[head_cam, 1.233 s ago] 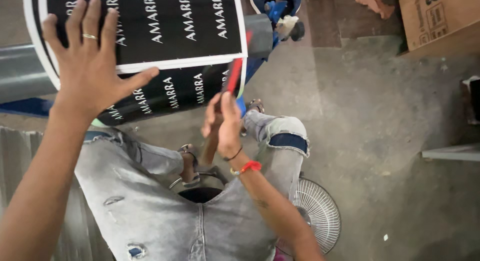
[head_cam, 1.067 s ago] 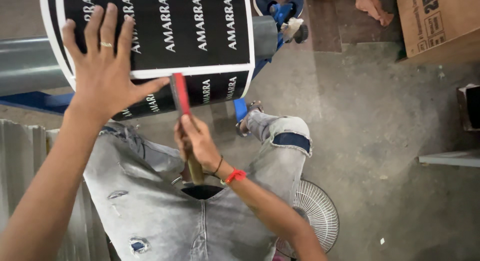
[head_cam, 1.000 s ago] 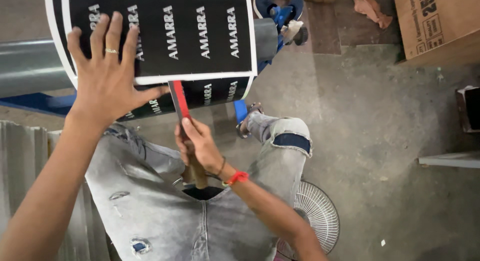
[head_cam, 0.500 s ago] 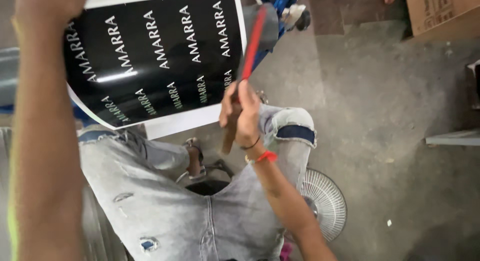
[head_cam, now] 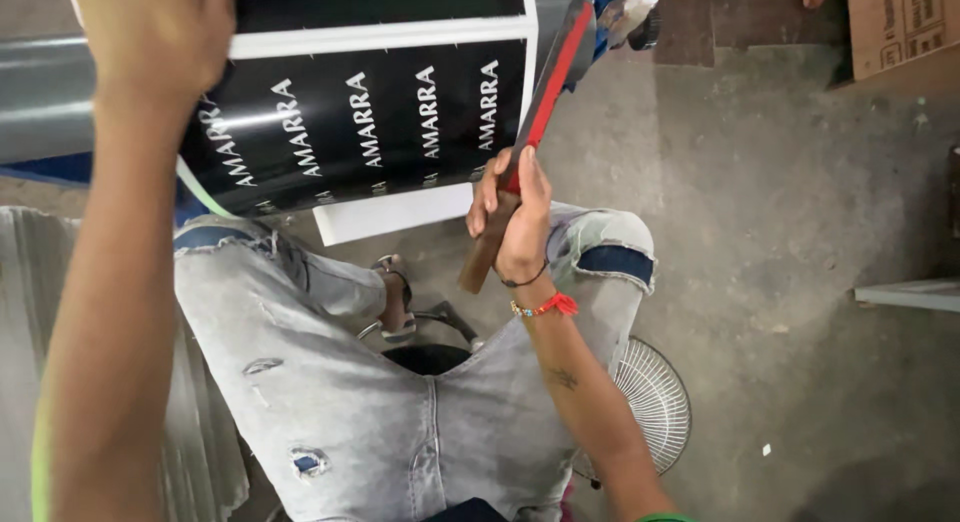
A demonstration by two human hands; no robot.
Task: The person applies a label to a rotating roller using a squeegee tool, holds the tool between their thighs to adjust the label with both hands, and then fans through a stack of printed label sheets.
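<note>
My right hand (head_cam: 512,217) grips the brown wooden handle of a long red blade tool (head_cam: 548,87), whose blade runs up along the right edge of a black printed sheet (head_cam: 370,112) with white lettering and white borders. The sheet curves over a grey pipe (head_cam: 45,112). My left hand (head_cam: 150,32) presses flat on the sheet at the top left, fingers cut off by the frame edge. My legs in torn grey jeans (head_cam: 330,402) fill the lower middle.
A round white fan grille (head_cam: 655,402) lies on the concrete floor at my right knee. A cardboard box (head_cam: 900,27) stands at the top right. A grey bar (head_cam: 910,294) juts in from the right. Corrugated metal (head_cam: 20,332) lies at the left.
My right hand moved the red tool from the sheet's lower edge to its right edge. My left hand slid up and left on the sheet, and the sheet has shifted in view.
</note>
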